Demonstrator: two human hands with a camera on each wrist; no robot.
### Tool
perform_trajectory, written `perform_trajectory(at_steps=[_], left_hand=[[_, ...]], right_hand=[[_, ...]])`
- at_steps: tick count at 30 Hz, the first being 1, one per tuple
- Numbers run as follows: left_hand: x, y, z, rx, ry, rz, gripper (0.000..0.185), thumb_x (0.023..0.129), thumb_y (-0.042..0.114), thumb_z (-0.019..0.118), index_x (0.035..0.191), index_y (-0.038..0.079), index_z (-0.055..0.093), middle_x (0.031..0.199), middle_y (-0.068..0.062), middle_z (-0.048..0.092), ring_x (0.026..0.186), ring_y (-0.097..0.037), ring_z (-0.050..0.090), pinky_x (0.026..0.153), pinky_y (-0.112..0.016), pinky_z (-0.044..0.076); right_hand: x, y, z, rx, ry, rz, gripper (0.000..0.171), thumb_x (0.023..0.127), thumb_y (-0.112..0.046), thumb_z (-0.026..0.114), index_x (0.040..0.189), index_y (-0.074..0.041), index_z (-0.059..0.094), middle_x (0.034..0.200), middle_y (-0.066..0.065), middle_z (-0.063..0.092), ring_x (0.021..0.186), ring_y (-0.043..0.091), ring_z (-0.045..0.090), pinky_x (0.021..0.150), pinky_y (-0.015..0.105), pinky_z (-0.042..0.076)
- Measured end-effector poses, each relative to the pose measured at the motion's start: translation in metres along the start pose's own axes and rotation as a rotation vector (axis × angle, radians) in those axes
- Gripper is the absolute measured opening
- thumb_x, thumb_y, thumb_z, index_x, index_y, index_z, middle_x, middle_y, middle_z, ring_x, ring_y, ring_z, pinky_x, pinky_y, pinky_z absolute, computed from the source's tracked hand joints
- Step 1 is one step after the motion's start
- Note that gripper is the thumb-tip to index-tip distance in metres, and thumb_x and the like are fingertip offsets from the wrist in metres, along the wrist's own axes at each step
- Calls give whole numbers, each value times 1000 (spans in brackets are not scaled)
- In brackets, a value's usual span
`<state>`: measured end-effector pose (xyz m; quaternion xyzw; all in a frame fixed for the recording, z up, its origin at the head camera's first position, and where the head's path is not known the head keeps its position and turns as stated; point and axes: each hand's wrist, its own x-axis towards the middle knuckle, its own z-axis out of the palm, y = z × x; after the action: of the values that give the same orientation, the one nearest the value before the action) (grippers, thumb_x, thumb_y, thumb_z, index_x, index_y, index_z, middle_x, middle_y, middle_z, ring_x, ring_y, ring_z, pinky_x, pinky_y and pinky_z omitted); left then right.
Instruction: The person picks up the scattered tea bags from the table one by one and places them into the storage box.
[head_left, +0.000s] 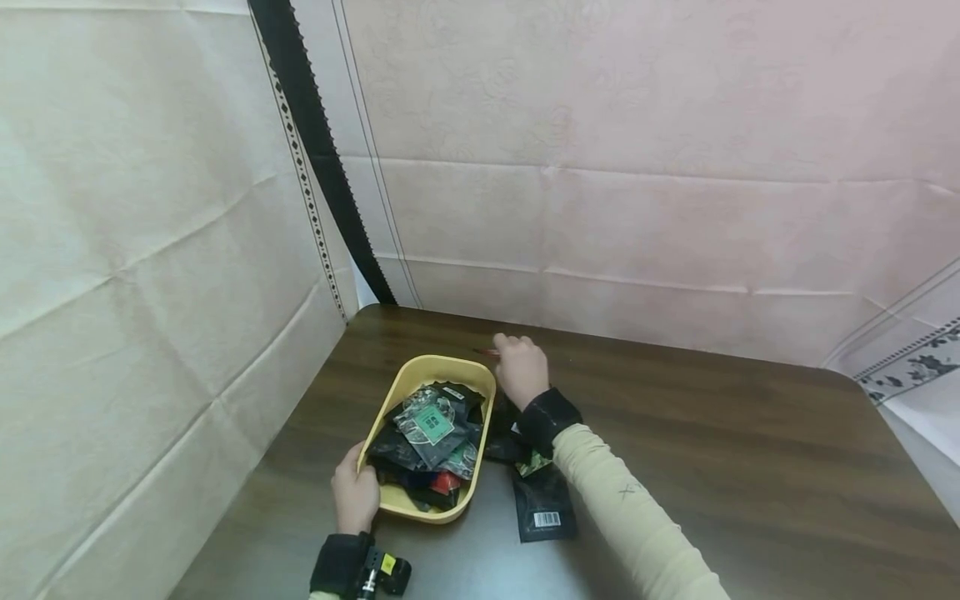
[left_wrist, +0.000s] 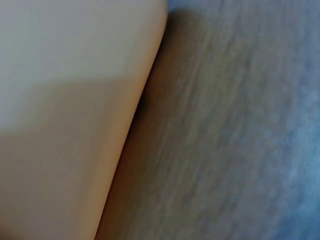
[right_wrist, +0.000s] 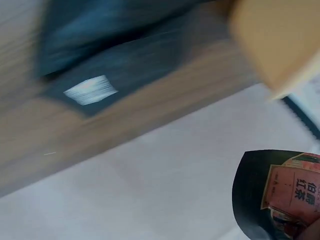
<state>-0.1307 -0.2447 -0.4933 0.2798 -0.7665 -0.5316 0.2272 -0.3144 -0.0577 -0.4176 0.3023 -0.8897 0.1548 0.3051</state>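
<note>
Your left hand (head_left: pixel 355 493) grips the yellow tray (head_left: pixel 406 379) at its 7 o'clock corner; your right hand (head_left: pixel 521 368), at its 2 o'clock, pinches a black-and-red packet (right_wrist: pixel 280 192). Dark wooden desk (head_left: pixel 712 450), pale papered walls (head_left: pixel 600 150).

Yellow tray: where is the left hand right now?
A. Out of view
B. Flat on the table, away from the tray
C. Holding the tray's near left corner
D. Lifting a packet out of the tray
C: in the head view the left hand grips the near left corner of the yellow tray, which rests on the table.
</note>
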Motion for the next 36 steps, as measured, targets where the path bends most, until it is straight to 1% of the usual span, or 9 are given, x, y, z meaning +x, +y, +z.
perform_trajectory(at_steps=[4, 8, 10, 12, 15, 17, 26, 32, 36], left_hand=[[0, -1, 1, 6, 2, -6, 45, 80, -10, 33, 122, -12, 47, 121, -32, 49, 114, -44, 44, 94, -53, 35], [0, -1, 2, -5, -13, -19, 45, 81, -10, 33, 124, -12, 46, 122, -32, 48, 115, -43, 43, 95, -54, 34], [0, -1, 3, -10, -18, -24, 44, 82, -10, 33, 124, -12, 46, 123, -31, 48, 116, -43, 43, 95, -54, 34], [0, -1, 3, -16, -24, -33, 44, 82, -9, 33, 124, -12, 46, 124, -31, 48, 116, -43, 43, 96, -54, 33], [0, 1, 2, -20, -30, -44, 45, 82, -9, 32, 125, -11, 45, 125, -31, 47, 117, -42, 42, 96, -54, 33], [1, 1, 1, -18, -33, -48, 45, 83, -9, 32, 125, -11, 45, 125, -31, 47, 117, -42, 42, 96, -54, 33], [1, 0, 1, -18, -16, -45, 44, 83, -9, 32, 124, -10, 47, 123, -30, 49, 115, -42, 44, 95, -53, 35], [1, 1, 1, -13, -26, -50, 44, 82, -8, 32, 124, -10, 46, 124, -30, 48, 116, -41, 43, 95, -53, 34], [1, 2, 0, -10, -30, -49, 45, 83, -8, 32, 125, -10, 45, 124, -31, 47, 116, -42, 43, 96, -53, 34]], right_hand=[[3, -33, -3, 35, -28, -90, 20, 66, -5, 70, 81, -9, 57, 70, 4, 63, 60, 21, 55, 48, 33, 46], [2, -53, 0, 65, -102, -130, 17, 70, -4, 64, 85, -12, 59, 75, 1, 65, 66, 18, 56, 52, 30, 45], [2, -58, 0, 76, -198, -126, 26, 71, -8, 61, 97, -13, 61, 88, 2, 66, 80, 20, 57, 62, 33, 46], [1, -60, 0, 95, -323, -108, 41, 73, -16, 60, 114, -14, 57, 109, 5, 62, 101, 24, 53, 74, 39, 45], [1, -59, -1, 130, -479, -49, 65, 74, -30, 60, 135, -20, 42, 136, 7, 43, 125, 30, 34, 89, 51, 38], [2, -57, -1, 145, -520, -10, 72, 75, -38, 61, 140, -24, 34, 144, 6, 31, 131, 32, 25, 92, 54, 34], [-1, -34, 8, 177, -502, 59, 70, 76, -37, 59, 140, -24, 34, 146, 8, 26, 131, 36, 23, 91, 60, 32], [-12, 14, 23, 142, -480, 201, 65, 72, -28, 57, 135, -18, 42, 141, 13, 33, 128, 40, 27, 87, 63, 33], [-26, 42, 32, 113, -567, 299, 64, 74, -27, 57, 135, -17, 42, 141, 16, 33, 127, 42, 28, 87, 64, 33]])
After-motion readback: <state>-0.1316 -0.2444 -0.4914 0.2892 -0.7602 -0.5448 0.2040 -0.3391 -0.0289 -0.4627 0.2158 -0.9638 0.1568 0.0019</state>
